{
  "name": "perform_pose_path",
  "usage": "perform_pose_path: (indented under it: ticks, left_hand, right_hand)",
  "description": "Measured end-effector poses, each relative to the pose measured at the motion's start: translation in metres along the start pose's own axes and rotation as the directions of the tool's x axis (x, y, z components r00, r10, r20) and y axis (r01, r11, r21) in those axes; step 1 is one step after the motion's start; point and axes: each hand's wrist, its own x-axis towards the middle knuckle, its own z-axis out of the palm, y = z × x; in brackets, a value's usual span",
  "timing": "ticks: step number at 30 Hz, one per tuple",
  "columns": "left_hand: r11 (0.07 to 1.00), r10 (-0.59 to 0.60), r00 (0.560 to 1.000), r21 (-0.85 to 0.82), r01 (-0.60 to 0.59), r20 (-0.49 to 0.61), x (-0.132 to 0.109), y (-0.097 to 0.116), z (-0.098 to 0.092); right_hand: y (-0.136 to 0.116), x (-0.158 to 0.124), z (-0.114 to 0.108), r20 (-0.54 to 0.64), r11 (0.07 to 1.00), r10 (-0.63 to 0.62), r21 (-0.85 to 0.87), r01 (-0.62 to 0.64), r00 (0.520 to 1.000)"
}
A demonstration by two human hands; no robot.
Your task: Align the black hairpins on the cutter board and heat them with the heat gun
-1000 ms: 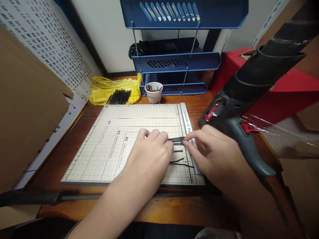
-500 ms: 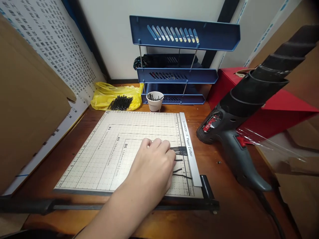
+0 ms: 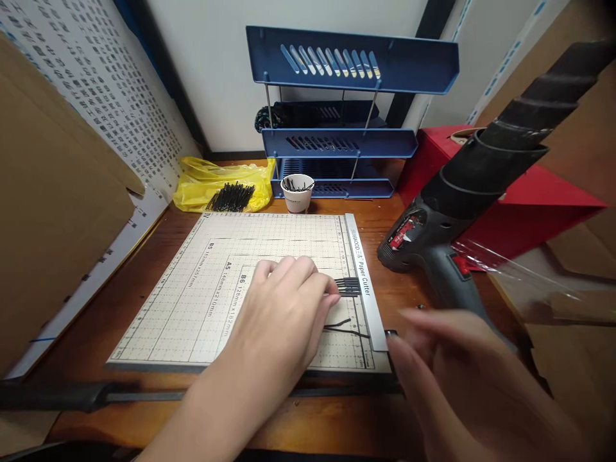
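"Paper Cutter" on ruler (image 3: 360,260); "B6" on board (image 3: 269,234)

A plain white wall (image 3: 216,77) is rising behind a brown wooden desk (image 3: 154,263). A blue three-tier plastic tray rack (image 3: 351,61) is standing against it under soft light.

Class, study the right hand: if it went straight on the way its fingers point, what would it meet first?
Probably the paper cutter's guide rail near its front end, then the loose black strips beyond it. The right hand is blurred, so its height is unclear.
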Motion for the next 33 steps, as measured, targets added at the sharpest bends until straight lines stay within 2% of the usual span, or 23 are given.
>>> perform_pose_path:
  ticks: [2,6,11,16,21,27,33]
  left_hand:
    - [1.000,0.027,0.997,-0.011,-0.028,-0.065,-0.001,0.001,-0.003]
    - [0.998,0.059,0.988,-0.001,-0.059,-0.143,-0.002,0.004,-0.002]
    - [0.996,0.086,0.990,0.010,-0.085,-0.112,-0.005,0.007,0.000]
    - [0.996,0.083,0.992,-0.030,-0.086,-0.098,-0.005,0.009,0.001]
    - [0.988,0.140,0.982,-0.050,-0.147,-0.127,-0.006,0.008,0.006]
    - [0.966,0.150,0.978,-0.188,-0.176,-0.144,-0.009,0.002,0.009]
    - [0.972,0.098,0.985,-0.198,-0.125,-0.141,-0.008,-0.001,0.012]
  right_hand:
    - [0.000,0.019,0.005,-0.012,1.000,-0.011,-0.012,0.011,1.000]
    - [0.005,0.039,0.006,0.135,0.996,0.049,0.064,-0.059,0.990]
    - [0.006,0.039,0.005,0.238,0.981,0.096,0.141,-0.132,0.967]
    - [0.007,0.042,0.005,0.254,0.974,0.101,0.173,-0.148,0.962]
    - [0.008,0.042,0.005,0.294,0.962,0.120,0.202,-0.185,0.948]
    - [0.010,0.041,0.001,0.397,0.936,0.146,0.240,-0.256,0.906]
    - [0.016,0.043,-0.001,0.415,0.977,0.089,0.139,-0.160,0.905]
